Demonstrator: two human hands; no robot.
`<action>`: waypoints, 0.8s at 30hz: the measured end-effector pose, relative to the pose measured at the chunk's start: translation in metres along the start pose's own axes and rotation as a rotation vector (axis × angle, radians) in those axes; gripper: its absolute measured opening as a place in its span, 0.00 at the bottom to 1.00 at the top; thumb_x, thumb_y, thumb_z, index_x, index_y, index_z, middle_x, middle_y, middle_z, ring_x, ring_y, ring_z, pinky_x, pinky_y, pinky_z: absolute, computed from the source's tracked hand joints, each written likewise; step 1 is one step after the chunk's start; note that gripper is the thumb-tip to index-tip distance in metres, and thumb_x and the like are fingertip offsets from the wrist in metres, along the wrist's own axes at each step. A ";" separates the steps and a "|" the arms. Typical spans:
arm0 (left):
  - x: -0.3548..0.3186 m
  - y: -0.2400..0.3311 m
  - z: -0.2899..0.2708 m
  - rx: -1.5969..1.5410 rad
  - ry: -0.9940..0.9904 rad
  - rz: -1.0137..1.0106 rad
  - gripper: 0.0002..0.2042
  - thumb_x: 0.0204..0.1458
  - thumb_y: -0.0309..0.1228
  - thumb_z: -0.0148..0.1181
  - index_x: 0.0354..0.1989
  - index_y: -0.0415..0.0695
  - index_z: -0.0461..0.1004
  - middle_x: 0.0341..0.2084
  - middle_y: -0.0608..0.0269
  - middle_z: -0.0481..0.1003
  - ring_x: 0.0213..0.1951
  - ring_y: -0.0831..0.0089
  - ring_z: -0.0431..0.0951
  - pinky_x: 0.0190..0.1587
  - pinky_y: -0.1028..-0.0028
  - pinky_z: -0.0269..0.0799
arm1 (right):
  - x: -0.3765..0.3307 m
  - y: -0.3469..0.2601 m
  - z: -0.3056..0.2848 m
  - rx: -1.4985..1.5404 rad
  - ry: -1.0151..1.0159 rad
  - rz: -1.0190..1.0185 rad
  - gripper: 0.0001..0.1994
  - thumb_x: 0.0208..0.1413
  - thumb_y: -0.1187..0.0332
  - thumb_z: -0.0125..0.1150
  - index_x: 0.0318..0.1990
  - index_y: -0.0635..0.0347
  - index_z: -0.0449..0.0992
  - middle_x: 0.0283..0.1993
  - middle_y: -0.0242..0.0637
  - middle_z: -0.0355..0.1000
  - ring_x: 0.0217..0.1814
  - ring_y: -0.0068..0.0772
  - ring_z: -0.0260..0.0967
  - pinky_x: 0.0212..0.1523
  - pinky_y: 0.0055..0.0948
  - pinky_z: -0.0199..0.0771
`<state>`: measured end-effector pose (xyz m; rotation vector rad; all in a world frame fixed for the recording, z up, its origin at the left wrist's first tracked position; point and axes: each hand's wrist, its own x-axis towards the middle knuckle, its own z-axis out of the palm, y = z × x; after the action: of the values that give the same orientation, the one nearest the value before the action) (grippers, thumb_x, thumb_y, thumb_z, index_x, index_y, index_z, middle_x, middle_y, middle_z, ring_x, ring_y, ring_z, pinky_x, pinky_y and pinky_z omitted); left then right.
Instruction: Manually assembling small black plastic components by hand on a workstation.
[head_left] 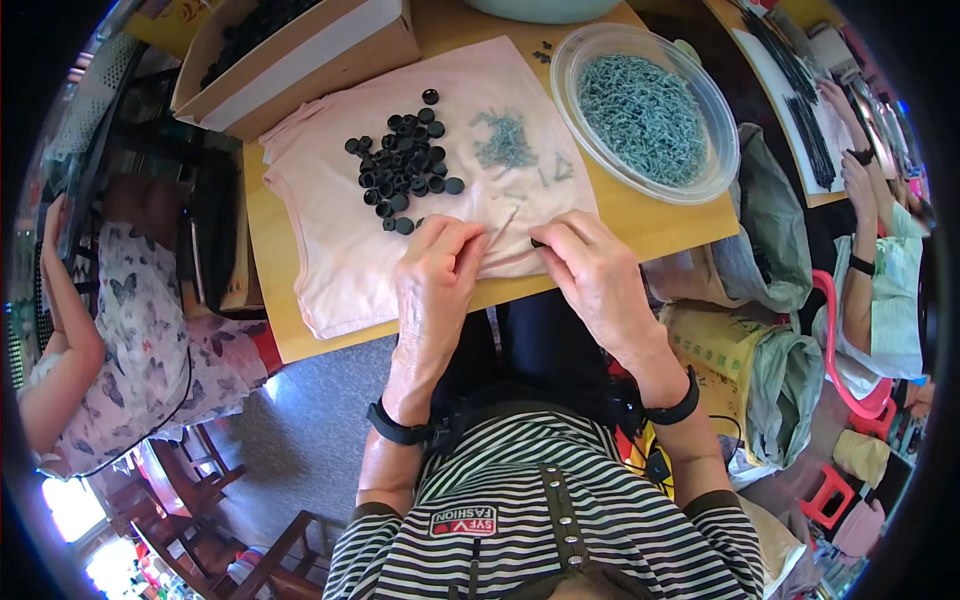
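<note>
- Left hand [437, 262]: at the near edge of the pink cloth [330, 250], about 6 o'clock of the pile of black caps [405, 160]; the grip is narrow, thumb and forefinger pinched on a thin pale pin [505, 222] that slants up toward 1 o'clock.
- Right hand [590, 265]: just beside the left hand, at its 3 o'clock; fingertips pinched on a small dark piece [537, 243], apparently one black cap, though most of it is hidden.
- The two pinches stand near each other, apart by a small gap; pin and cap appear not yet joined, so the step in hand reads as fitting one to the other.
- Supply left: the pile of black caps lies on the cloth at 12 o'clock of the left hand, many pieces still loose; a small heap of grey pins [505, 140] lies at 3 o'clock of that pile; a clear round bowl [700, 185] at 1 o'clock of the right hand is well filled with more grey pins.
- Work done: no separate heap of joined pieces can be made out on the cloth or on the bench [270, 330]; judged so, most of the stock remains unworked.
- A cardboard box [300, 70] at 11 o'clock holds further dark pieces, too small to tell apart.
</note>
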<state>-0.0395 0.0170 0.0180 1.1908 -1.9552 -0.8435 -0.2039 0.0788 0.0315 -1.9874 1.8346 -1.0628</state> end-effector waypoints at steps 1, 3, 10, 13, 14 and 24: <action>0.001 0.000 0.000 0.009 0.009 0.005 0.04 0.47 0.21 0.59 0.31 0.38 0.75 0.27 0.60 0.72 0.25 0.67 0.74 0.28 0.74 0.68 | 0.000 0.000 0.001 -0.025 0.005 -0.019 0.09 0.43 0.81 0.59 0.34 0.63 0.72 0.30 0.39 0.66 0.34 0.40 0.69 0.33 0.32 0.70; 0.001 -0.001 0.001 0.017 0.023 0.009 0.03 0.47 0.21 0.59 0.31 0.38 0.75 0.27 0.60 0.71 0.25 0.65 0.74 0.28 0.73 0.68 | 0.001 0.002 0.001 -0.052 0.008 -0.043 0.09 0.42 0.82 0.59 0.34 0.62 0.72 0.31 0.39 0.66 0.35 0.41 0.68 0.34 0.33 0.70; 0.002 0.009 -0.009 -0.220 -0.053 -0.086 0.03 0.48 0.22 0.59 0.32 0.38 0.74 0.28 0.64 0.72 0.26 0.76 0.74 0.29 0.78 0.68 | 0.003 0.001 -0.012 0.843 -0.104 0.534 0.09 0.51 0.74 0.60 0.41 0.62 0.76 0.32 0.31 0.71 0.30 0.19 0.68 0.28 0.20 0.70; -0.003 0.024 -0.017 -0.585 -0.121 -0.188 0.04 0.50 0.24 0.60 0.32 0.37 0.74 0.29 0.69 0.72 0.29 0.83 0.73 0.32 0.82 0.68 | 0.001 0.007 -0.021 1.282 -0.156 0.687 0.12 0.54 0.71 0.60 0.45 0.64 0.75 0.33 0.32 0.73 0.31 0.15 0.67 0.26 0.15 0.69; -0.003 0.029 -0.020 -0.762 -0.165 -0.269 0.04 0.50 0.25 0.61 0.33 0.37 0.75 0.30 0.71 0.72 0.31 0.85 0.72 0.33 0.84 0.67 | 0.002 0.007 -0.022 1.410 -0.166 0.707 0.12 0.54 0.71 0.60 0.45 0.65 0.75 0.33 0.33 0.74 0.30 0.15 0.67 0.25 0.14 0.69; -0.008 0.042 -0.026 -0.844 -0.238 -0.283 0.05 0.50 0.26 0.62 0.31 0.37 0.75 0.27 0.71 0.72 0.30 0.87 0.72 0.33 0.86 0.67 | 0.001 -0.008 -0.026 1.544 -0.234 0.685 0.12 0.53 0.71 0.61 0.43 0.65 0.75 0.34 0.34 0.74 0.31 0.16 0.68 0.23 0.14 0.69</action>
<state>-0.0347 0.0349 0.0645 0.8641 -1.3345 -1.7929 -0.2142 0.0868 0.0555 -0.4759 0.7931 -1.2418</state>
